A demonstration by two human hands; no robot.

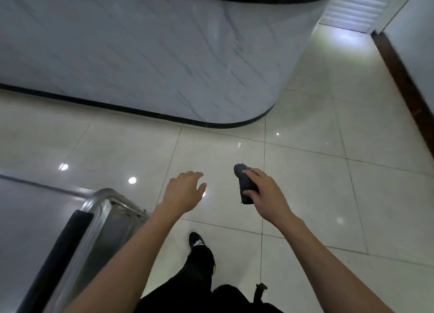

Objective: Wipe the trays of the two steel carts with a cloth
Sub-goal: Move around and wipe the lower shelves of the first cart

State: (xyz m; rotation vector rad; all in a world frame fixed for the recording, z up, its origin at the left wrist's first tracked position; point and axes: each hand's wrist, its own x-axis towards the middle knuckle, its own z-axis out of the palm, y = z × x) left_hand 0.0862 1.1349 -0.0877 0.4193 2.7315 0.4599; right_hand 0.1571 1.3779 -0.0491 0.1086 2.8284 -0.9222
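The hands are both out over the floor: the left hand [184,190] is spread and relaxed with nothing in it, reaching toward 12 o'clock, and the right hand [263,190] has fingers and thumb curled round a dark rolled cloth [244,183], whose ends stick out past the grip toward 12 and 6 o'clock. Largest in view, the marble counter [145,54] curves across 10 to 1 o'clock with a black base strip. The glossy tiled floor [328,171] fills the middle and the 3 o'clock side. One steel cart [103,209] sits at 8 o'clock, its tray [28,218] running off the left edge and a black-padded handle [58,254] along the near rail; the left forearm passes just beside its corner. No second cart shows. A shoe [196,241] is mid-floor at 6 o'clock, apparently mid-stride. From here, I judge the risks are these: neither hand is over the tray, so the walk could carry the cloth past the cart and leave the tray unwiped; the polished floor looks slippery, and a quick step could slide; the left forearm or hip could knock the cart's corner and roll it away; and the cloth, held as a tight roll, would cover little steel per pass unless opened, and its loose end could slip from the grip.
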